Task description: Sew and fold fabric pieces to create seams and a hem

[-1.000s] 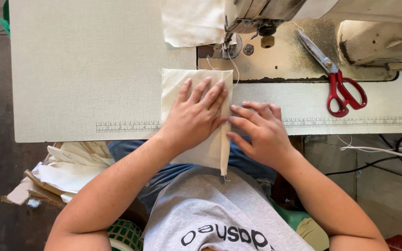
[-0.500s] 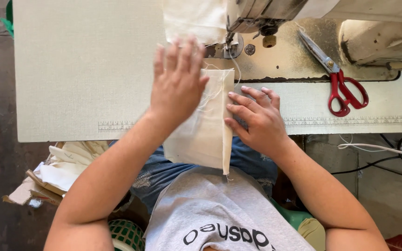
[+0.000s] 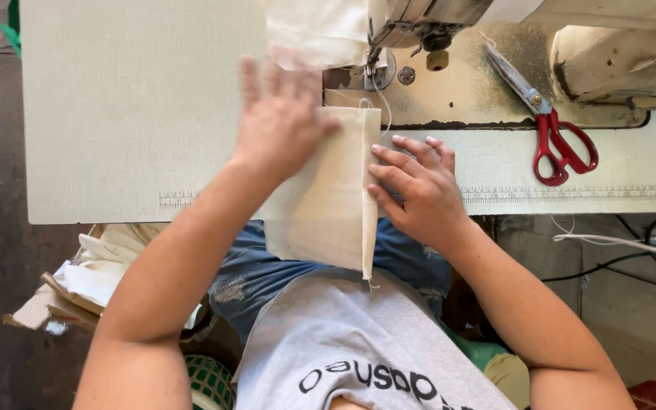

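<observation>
A cream fabric piece (image 3: 328, 205) lies on the sewing table (image 3: 130, 114) and hangs over its front edge toward my lap. My left hand (image 3: 279, 118) rests flat on the fabric's upper left part, fingers spread and blurred, close to the sewing machine's needle area (image 3: 377, 57). My right hand (image 3: 415, 190) presses its fingertips against the fabric's folded right edge. More cream cloth (image 3: 316, 30) lies behind the needle.
Red-handled scissors (image 3: 548, 129) lie on the machine bed at the right. A printed ruler strip (image 3: 571, 193) runs along the table's front edge. A pile of cloth and paper scraps (image 3: 93, 277) sits below left. Cables (image 3: 624, 247) hang at the right.
My left hand has slid up the fabric from near the table edge toward the needle. The fabric has shifted forward with it. The right hand has stayed at the folded edge.
</observation>
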